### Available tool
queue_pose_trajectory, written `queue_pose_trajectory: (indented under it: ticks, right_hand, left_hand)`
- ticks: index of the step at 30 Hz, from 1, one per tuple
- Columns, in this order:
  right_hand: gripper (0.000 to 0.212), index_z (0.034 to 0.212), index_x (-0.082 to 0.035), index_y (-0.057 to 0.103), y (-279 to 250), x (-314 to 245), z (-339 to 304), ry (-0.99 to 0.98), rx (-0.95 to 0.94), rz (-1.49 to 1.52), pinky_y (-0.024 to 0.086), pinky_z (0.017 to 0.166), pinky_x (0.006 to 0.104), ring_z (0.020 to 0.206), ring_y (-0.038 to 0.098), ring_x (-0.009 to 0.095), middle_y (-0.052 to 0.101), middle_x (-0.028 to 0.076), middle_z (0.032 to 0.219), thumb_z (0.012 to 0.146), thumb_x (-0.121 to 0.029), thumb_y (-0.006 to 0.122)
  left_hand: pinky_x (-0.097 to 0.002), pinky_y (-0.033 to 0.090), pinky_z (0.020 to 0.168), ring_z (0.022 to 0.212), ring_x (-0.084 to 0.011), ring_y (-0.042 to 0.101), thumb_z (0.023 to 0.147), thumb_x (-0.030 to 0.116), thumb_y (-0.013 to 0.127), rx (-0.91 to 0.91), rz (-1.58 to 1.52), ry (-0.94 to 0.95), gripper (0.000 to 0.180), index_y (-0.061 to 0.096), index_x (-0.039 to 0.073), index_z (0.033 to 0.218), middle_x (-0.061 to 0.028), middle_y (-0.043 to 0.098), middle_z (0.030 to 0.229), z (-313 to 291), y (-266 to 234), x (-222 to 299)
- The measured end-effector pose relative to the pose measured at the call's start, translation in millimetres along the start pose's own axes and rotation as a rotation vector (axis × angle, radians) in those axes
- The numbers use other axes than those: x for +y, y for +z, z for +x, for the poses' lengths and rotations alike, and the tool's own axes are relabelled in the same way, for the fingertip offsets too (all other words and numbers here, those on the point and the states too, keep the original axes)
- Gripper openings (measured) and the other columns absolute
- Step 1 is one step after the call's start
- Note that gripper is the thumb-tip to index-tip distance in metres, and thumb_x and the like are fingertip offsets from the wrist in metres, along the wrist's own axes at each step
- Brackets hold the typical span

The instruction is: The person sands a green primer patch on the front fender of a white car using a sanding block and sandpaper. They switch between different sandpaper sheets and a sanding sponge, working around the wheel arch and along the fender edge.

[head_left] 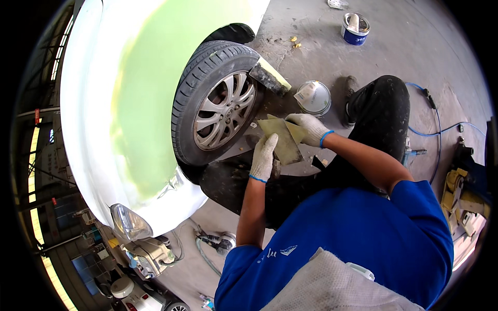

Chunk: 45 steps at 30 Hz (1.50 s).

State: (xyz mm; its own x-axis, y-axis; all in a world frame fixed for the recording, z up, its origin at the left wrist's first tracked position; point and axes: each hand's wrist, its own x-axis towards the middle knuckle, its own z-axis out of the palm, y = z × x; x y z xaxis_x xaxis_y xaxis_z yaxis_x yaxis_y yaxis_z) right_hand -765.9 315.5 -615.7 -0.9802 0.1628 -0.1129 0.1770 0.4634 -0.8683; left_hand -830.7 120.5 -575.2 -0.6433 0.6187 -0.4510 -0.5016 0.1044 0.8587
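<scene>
Head view looks down on a sheet of olive sandpaper (282,137) held over the concrete floor (404,36), just beside the car wheel (220,109); its long axis runs from upper left to lower right. Both forearms reach forward, bent at the elbow. Gloved left hand (263,157) pinches the near edge; gloved right hand (310,128) grips the far corner, fingers curled.

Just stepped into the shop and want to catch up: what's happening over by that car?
A person in a blue shirt crouches beside the front wheel of a white car whose fender is coated pale green. Both gloved hands, the left hand and the right hand, hold a sheet of yellowish sandpaper between them. An open tin sits on the concrete floor just beyond.
</scene>
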Motion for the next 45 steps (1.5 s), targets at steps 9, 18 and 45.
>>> queue_pose_trajectory:
  ticks: [9, 18, 45]
  right_hand:
    - [0.033, 0.104, -0.005, 0.075, 117, 173, 7, 0.628, -0.237, -0.218, 0.054, 0.087, 0.0423, 0.103, 0.069, 0.038, 0.071, 0.024, 0.107, 0.082, -0.026, 0.065]
    - [0.032, 0.106, -0.004, 0.075, 90, 192, 72, 0.503, 0.538, 0.395, 0.055, 0.081, 0.0396, 0.083, 0.071, 0.03, 0.075, 0.017, 0.094, 0.078, -0.018, 0.067]
    - [0.047, 0.127, -0.011, 0.066, -31, -68, 32, -0.041, -0.079, 0.3, 0.053, 0.09, 0.0416, 0.103, 0.068, 0.039, 0.068, 0.026, 0.11, 0.083, -0.023, 0.06]
  left_hand:
    - [-0.0343, 0.053, 0.086, 0.099, -0.0183, 0.064, 0.101, 0.034, 0.059, 0.289, -0.001, 0.142, 0.044, 0.059, -0.002, 0.125, -0.0106, 0.065, 0.114, 13, -20, -21]
    - [-0.0409, 0.05, 0.098, 0.117, -0.0266, 0.06, 0.103, 0.036, 0.055, 0.412, -0.217, 0.092, 0.051, 0.047, 0.001, 0.139, -0.0144, 0.057, 0.132, 14, -29, -32]
    - [-0.0315, 0.054, 0.08, 0.093, -0.0179, 0.065, 0.104, 0.041, 0.053, 0.423, 0.092, 0.174, 0.051, 0.055, -0.004, 0.128, -0.0109, 0.066, 0.111, 19, -2, 11]
